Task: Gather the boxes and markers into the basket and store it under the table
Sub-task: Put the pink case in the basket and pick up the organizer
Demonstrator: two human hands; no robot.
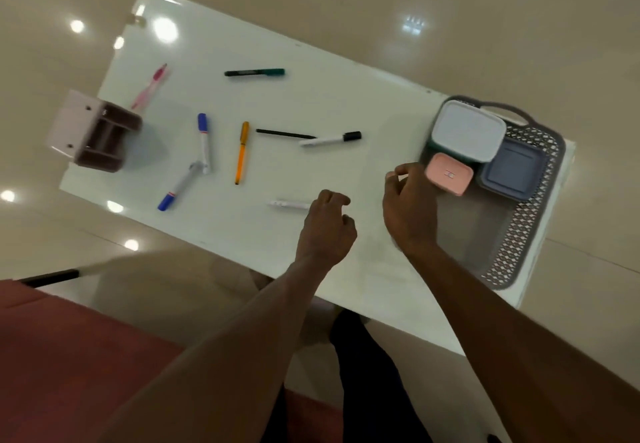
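A grey lattice basket [519, 235] stands at the table's right end. Inside it are a white-lidded box [467, 129], a blue-grey box [516, 169] and a small pink box [449, 174]. My right hand [408, 207] hovers just left of the pink box, fingers apart, holding nothing. My left hand [327, 228] is loosely curled beside a white marker [289, 204]. Scattered on the table: a black-capped white marker [330, 139], a thin black pen [285, 134], an orange pen [241, 152], two blue-capped markers [204, 141] [176, 188], a green marker [254, 72].
A pink toothbrush-like item [150, 86] lies at the far left. A brown and white organiser [93, 134] lies tipped at the table's [363, 96] left edge. Glossy beige floor surrounds the table. A red seat [69, 356] is at lower left.
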